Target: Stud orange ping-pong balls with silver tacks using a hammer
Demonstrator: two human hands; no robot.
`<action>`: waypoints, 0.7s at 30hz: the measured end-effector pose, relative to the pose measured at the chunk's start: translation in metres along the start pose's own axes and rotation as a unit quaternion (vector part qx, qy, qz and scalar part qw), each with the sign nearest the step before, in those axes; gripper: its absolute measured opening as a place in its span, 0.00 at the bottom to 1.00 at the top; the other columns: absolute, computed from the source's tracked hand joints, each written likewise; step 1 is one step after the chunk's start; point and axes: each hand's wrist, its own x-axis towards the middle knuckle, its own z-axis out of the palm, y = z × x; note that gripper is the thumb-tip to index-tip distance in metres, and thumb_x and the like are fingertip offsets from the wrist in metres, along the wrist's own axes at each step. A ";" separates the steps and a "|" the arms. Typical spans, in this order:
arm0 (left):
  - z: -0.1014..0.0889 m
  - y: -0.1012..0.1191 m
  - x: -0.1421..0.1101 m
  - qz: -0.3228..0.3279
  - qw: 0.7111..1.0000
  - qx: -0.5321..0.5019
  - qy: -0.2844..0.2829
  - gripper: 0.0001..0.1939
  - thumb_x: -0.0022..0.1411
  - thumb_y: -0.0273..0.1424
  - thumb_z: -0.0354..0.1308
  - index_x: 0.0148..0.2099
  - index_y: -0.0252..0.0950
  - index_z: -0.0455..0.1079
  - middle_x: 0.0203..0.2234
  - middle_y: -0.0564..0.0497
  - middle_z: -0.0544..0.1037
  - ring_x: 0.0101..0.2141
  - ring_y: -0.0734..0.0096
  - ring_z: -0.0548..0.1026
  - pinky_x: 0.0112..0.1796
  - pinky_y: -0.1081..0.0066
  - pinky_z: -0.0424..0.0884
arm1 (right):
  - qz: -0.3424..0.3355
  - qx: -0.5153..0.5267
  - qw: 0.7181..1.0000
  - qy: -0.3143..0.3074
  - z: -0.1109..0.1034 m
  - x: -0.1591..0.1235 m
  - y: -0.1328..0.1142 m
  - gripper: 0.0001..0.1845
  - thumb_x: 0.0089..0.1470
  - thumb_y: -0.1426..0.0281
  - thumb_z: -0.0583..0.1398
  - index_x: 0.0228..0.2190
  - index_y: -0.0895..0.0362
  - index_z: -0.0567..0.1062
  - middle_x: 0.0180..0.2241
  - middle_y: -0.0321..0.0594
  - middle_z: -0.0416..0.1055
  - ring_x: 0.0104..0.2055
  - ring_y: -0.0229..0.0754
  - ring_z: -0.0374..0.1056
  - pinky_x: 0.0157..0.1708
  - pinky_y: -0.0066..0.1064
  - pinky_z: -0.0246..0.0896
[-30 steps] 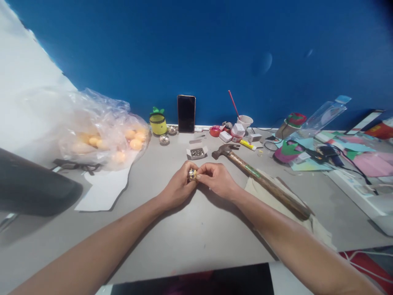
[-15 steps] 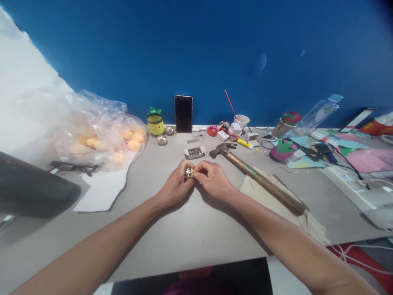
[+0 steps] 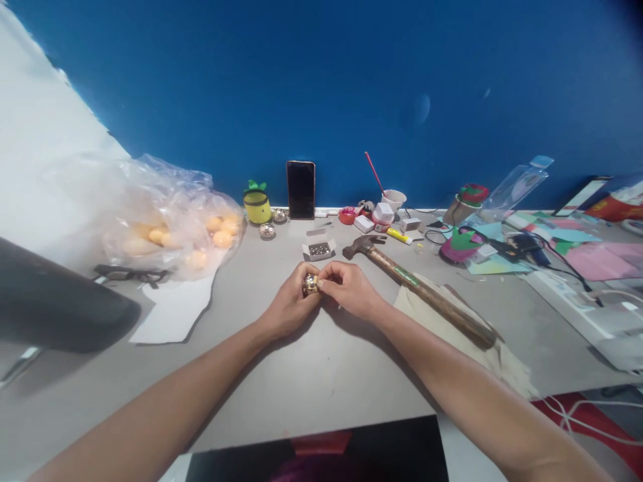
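My left hand point(image 3: 292, 294) is closed around a small ball point(image 3: 310, 284) covered in shiny gold and silver studs, like thumbtack heads. At the ball's right side, my right hand point(image 3: 346, 288) has its thumb and forefinger pinched together against it; anything between those fingertips is too small to make out. Just beyond the hands stands an open little white box point(image 3: 319, 250) filled with shiny metal pieces that look like tacks. Two similar silvery balls point(image 3: 267, 231) lie farther back, left of the box.
A claw hammer point(image 3: 416, 284) rests on a beige cloth point(image 3: 502, 361) to the right. A phone point(image 3: 301, 190) leans on the blue wall. Left are a plastic bag point(image 3: 195, 201) of orange balls, glasses point(image 3: 131, 273) and a dark cylinder point(image 3: 60, 301). Paper and cables crowd the right.
The camera view has shifted slightly. The ball seems turned a little in my left hand, showing more of its studded face, while my right fingers stay at its side.
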 end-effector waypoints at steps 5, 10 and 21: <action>0.000 0.001 0.001 0.004 1.000 -0.003 -0.022 0.10 0.61 0.28 0.57 0.47 0.36 0.67 0.38 0.51 0.74 0.37 0.67 0.71 0.38 0.68 0.68 | 0.026 0.022 0.999 0.019 0.001 0.001 0.002 0.03 0.48 0.69 0.61 0.26 0.55 0.72 0.23 0.33 0.71 0.25 0.36 0.66 0.25 0.28 0.61; -0.003 -0.001 0.002 -0.007 0.997 -0.066 -0.029 0.29 0.57 0.28 0.62 0.61 0.38 0.64 0.51 0.46 0.74 0.45 0.63 0.74 0.44 0.64 0.71 | 0.050 0.079 0.995 0.021 -0.002 0.003 0.004 0.08 0.50 0.64 0.64 0.27 0.55 0.71 0.22 0.32 0.70 0.21 0.35 0.65 0.21 0.27 0.62; -0.009 -0.001 0.009 -0.158 0.915 -0.370 -0.038 0.06 0.52 0.28 0.60 0.35 0.35 0.71 0.25 0.53 0.73 0.20 0.77 0.62 0.23 0.72 0.59 | 0.020 -0.065 0.997 0.026 -0.012 0.006 0.007 0.03 0.53 0.71 0.62 0.28 0.56 0.74 0.25 0.33 0.73 0.27 0.36 0.67 0.29 0.28 0.60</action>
